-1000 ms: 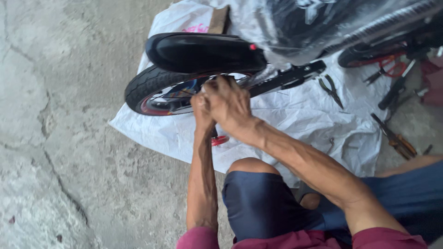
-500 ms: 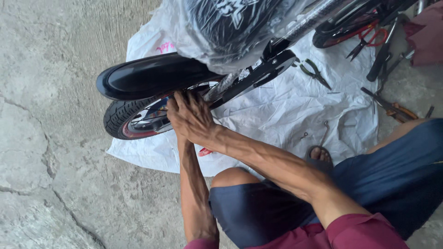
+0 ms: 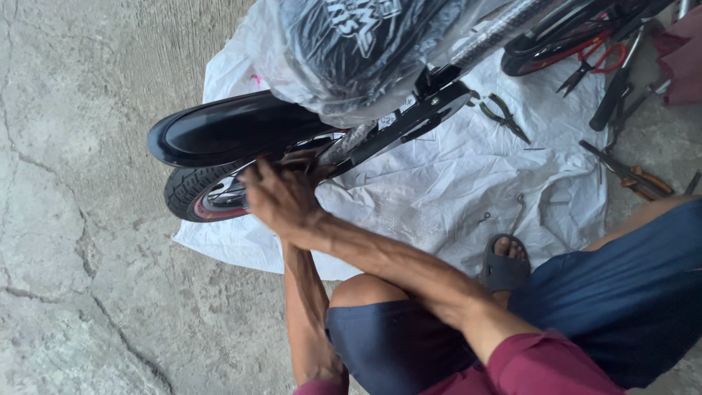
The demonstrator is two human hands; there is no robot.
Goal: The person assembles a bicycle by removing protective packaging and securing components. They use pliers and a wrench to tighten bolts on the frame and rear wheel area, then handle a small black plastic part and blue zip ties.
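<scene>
A small bicycle lies over a white sheet (image 3: 453,190). Its rear tyre (image 3: 186,192) sits under a glossy black mudguard (image 3: 219,132), and clear plastic wraps the black part above (image 3: 351,51). My right hand (image 3: 281,197) reaches across from the right, its back toward me and its fingers curled in at the wheel hub beside the black chain guard (image 3: 409,121). My left forearm (image 3: 303,307) rises from below and passes under the right wrist. The left hand itself is hidden, and what either hand grips is not visible.
Black pliers (image 3: 504,117), red-handled pliers (image 3: 585,66), a small spanner (image 3: 518,216) and more tools (image 3: 629,175) lie on and beside the sheet at the right. My sandalled foot (image 3: 504,267) rests on its edge. Cracked concrete (image 3: 73,256) spreads to the left.
The view has swung, so the wheel and mudguard now sit lower and the wrapped part fills the top. Both hands stay at the hub. The red bit under them is hidden now.
</scene>
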